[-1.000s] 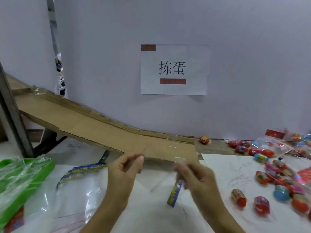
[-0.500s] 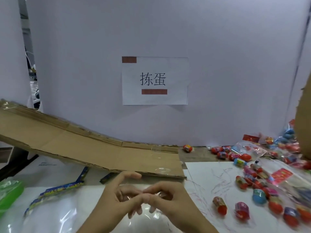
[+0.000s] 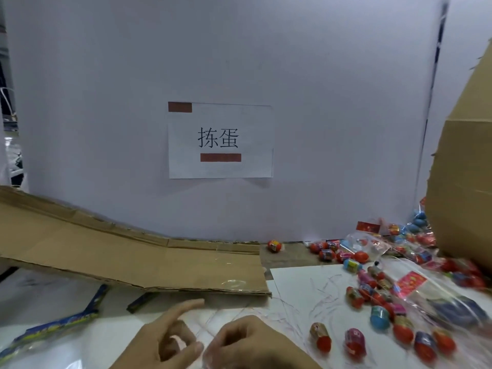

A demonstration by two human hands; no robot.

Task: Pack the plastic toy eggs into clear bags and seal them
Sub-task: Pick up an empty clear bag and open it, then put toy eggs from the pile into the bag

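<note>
The cardboard ramp [image 3: 127, 259] slopes down from the tabletop's [image 3: 298, 282] left edge toward its middle. Loose plastic toy eggs [image 3: 378, 312] lie scattered over the right side, among filled bags [image 3: 452, 302] by the right edge. At the near edge both hands work a clear bag [image 3: 213, 326]. The left hand [image 3: 170, 339] has its forefinger stretched and the others curled; whether its grip has the film I cannot tell. The right hand [image 3: 250, 342] is curled around film. Judging by this, the bag is being opened; next, eggs must be fetched from the right.
</note>
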